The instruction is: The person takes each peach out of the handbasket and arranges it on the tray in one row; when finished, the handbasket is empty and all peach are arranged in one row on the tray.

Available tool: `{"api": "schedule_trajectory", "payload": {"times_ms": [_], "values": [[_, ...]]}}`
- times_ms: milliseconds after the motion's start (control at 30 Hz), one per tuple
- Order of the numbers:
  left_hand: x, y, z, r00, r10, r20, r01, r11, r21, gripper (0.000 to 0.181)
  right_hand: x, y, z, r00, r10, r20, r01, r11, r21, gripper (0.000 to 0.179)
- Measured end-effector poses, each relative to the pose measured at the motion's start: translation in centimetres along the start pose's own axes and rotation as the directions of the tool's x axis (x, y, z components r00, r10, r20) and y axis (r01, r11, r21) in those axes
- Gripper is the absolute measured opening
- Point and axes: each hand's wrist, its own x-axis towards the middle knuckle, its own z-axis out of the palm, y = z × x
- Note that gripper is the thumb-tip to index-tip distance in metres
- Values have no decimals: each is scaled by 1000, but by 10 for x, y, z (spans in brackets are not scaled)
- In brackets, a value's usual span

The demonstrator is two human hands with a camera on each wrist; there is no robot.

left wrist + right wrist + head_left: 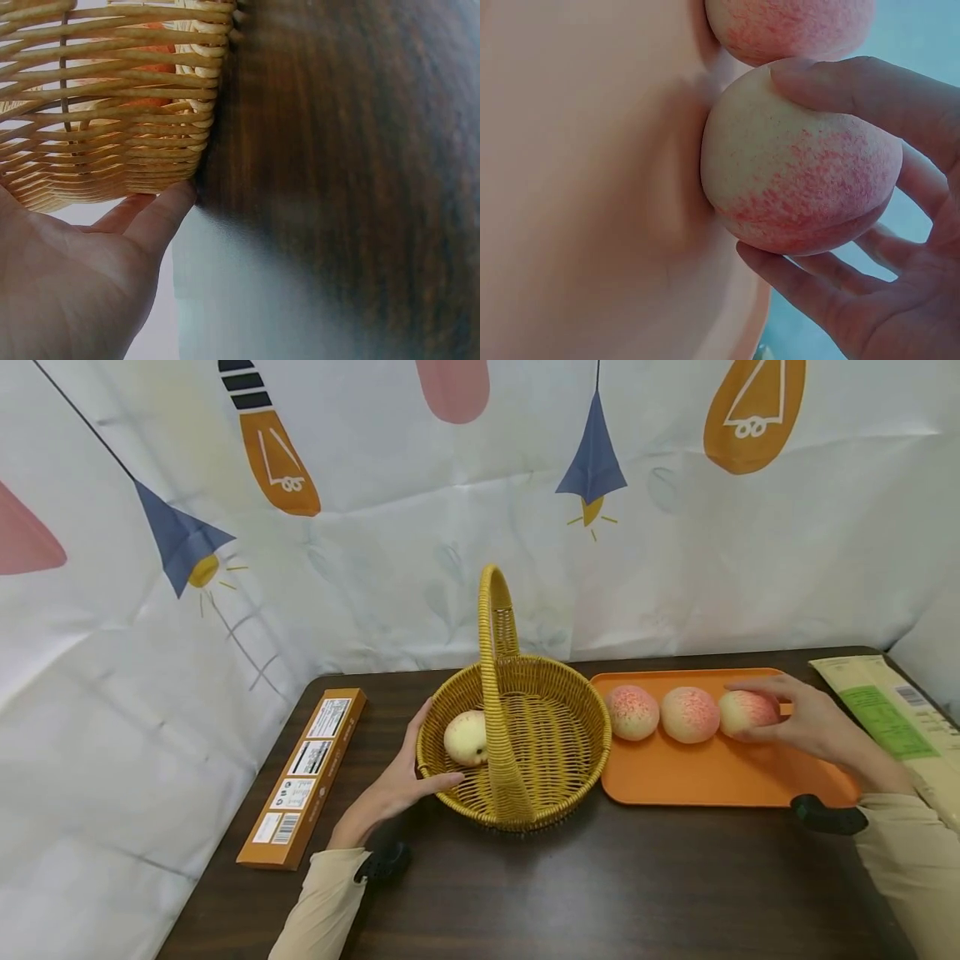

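A yellow wicker basket (pixel 558 752) with a tall arched handle stands mid-table, a pale peach (pixel 465 737) lying in its left side. My left hand (pixel 401 781) holds the basket's left side, thumb at the front rim and fingers along the outer wall. Close up, the left wrist view has that hand (pixel 97 277) against the weave (pixel 127 142). On an orange tray (pixel 697 781), three pink-flushed peaches sit in a row. The rightmost peach (pixel 795 165) is between the thumb and fingers of my right hand (pixel 813 718). It still touches the tray in the right wrist view.
The left peach (pixel 632 712) and middle peach (pixel 690 714) stay on the tray, right of the basket. An orange box (pixel 303 781) with white labels lies at the left. A cream-and-green packet (pixel 885 710) lies right of the tray. A printed cloth (pixel 450 593) hangs behind the table.
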Motion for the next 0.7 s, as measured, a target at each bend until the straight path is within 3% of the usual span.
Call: {"api": "schedule_trajectory", "payload": {"times_ms": [333,533,700], "values": [[0,-2,-1,1000,9,-2,-9,1000,-13,120,6,-14,5,999,25,42,-27,999,41,74],[0,-2,-1,1000,0,6,0,1000,1,121,6,-12,8,998,35,54,-39,997,67,73],[2,-1,-1,1000,11,4,-11,1000,-3,121,7,-9,7,999,-5,49,1,996,86,70]]}}
